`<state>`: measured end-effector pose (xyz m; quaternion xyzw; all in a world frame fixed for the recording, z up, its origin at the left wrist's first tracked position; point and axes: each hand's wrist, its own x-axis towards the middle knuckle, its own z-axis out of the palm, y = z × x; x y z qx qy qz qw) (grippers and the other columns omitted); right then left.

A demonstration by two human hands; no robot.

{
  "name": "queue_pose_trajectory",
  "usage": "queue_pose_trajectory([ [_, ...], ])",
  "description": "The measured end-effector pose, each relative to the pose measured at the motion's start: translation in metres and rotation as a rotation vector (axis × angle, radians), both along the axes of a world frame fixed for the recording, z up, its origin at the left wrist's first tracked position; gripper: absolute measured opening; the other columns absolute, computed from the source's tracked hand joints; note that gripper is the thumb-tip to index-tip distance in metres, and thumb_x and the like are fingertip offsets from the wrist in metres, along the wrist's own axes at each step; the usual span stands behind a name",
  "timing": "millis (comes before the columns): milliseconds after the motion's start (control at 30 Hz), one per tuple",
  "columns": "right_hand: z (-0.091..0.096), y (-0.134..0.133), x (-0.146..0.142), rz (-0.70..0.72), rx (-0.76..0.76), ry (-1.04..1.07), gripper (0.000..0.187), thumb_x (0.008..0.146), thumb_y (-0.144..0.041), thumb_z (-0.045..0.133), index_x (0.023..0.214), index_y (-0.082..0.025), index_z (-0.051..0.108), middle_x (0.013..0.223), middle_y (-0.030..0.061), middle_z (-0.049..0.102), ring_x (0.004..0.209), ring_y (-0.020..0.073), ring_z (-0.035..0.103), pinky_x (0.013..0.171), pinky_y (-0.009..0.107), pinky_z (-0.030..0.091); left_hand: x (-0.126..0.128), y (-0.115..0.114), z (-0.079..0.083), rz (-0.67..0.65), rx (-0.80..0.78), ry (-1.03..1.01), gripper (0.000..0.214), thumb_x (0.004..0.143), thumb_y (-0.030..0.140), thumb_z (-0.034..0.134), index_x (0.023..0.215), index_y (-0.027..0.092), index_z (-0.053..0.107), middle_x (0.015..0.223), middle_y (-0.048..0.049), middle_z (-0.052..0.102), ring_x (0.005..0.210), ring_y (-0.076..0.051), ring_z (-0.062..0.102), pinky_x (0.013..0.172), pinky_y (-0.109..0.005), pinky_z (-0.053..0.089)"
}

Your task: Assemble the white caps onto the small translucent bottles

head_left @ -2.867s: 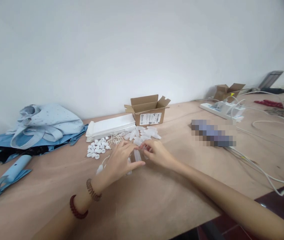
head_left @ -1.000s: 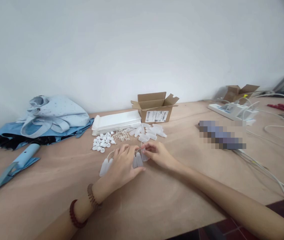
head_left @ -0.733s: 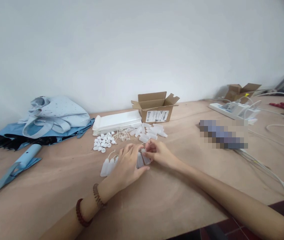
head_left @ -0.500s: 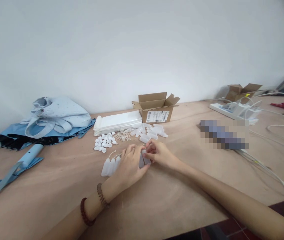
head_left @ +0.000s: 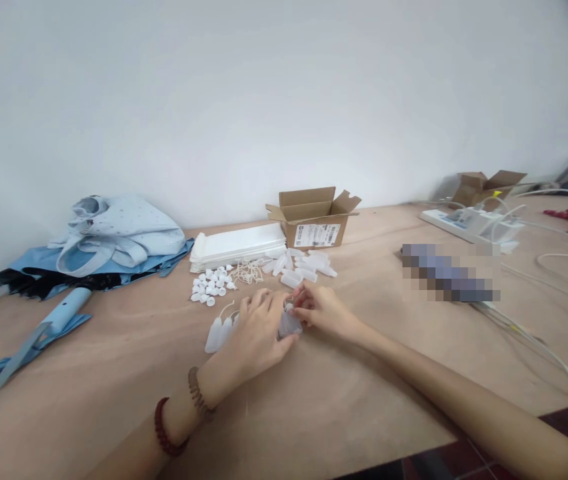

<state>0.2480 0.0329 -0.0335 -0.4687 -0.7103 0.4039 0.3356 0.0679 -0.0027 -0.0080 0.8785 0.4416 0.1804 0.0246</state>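
Observation:
Several small translucent plastic bottles stand in a row under and around my left hand point(head_left: 258, 330). Its fingers curve behind them and its thumb lies in front, steadying the bottles. At the row's left end, strings rise from the necks of bottles point(head_left: 214, 335); my left hand hides the middle. Over the right-end bottle point(head_left: 291, 325), my right hand point(head_left: 318, 309) is pinched at the neck, where a short piece of string shows. The fingertips partly cover that spot. Behind the hands lie loose white caps point(head_left: 210, 283), a tangle of strings point(head_left: 248, 272) and more bottles point(head_left: 307, 268) on their sides.
An open cardboard box point(head_left: 314, 227) stands by the wall beside a stack of white flat packages point(head_left: 239, 243). At left are a pale bag point(head_left: 124, 230) and a blue umbrella point(head_left: 67, 310). A power strip point(head_left: 469, 227), cables and a blurred-out object point(head_left: 447, 273) lie right.
The right-end bottles have shifted slightly between my hands, and my right fingertips have moved a little at the neck. The view has moved slightly; everything else lies as before.

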Motion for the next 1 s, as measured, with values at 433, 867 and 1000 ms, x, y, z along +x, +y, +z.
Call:
queue_pose_trajectory([
  [433, 0.004, -0.016, 0.0, 0.161, 0.096, -0.294, 0.088, 0.057, -0.04, 0.082, 0.128, -0.018, 0.036, 0.112, 0.0121, 0.054, 0.096, 0.0256, 0.057, 0.077, 0.035, 0.046, -0.086, -0.002, -0.019, -0.005, -0.004, -0.083, 0.093, 0.069, 0.062, 0.065, 0.14, 0.02, 0.023, 0.141, -0.0186, 0.037, 0.131, -0.036, 0.034, 0.105, -0.055, 0.033],
  [867, 0.002, -0.015, -0.018, 0.137, 0.144, -0.311, 0.08, 0.063, -0.04, 0.079, 0.128, -0.017, 0.038, 0.128, 0.0152, 0.049, 0.115, 0.0288, 0.05, 0.091, 0.04, 0.043, -0.085, 0.009, -0.037, -0.006, 0.073, -0.114, 0.083, 0.074, 0.059, 0.062, 0.138, 0.018, 0.03, 0.136, -0.0179, 0.043, 0.128, -0.035, 0.039, 0.103, -0.054, 0.036],
  [1000, -0.001, -0.01, -0.021, 0.135, 0.172, -0.334, 0.08, 0.063, -0.043, 0.079, 0.127, -0.015, 0.039, 0.126, 0.0167, 0.051, 0.115, 0.0297, 0.051, 0.091, 0.04, 0.043, -0.087, 0.012, -0.039, -0.015, 0.097, -0.121, 0.081, 0.074, 0.059, 0.063, 0.137, 0.018, 0.033, 0.135, -0.0176, 0.045, 0.127, -0.035, 0.039, 0.103, -0.054, 0.036],
])
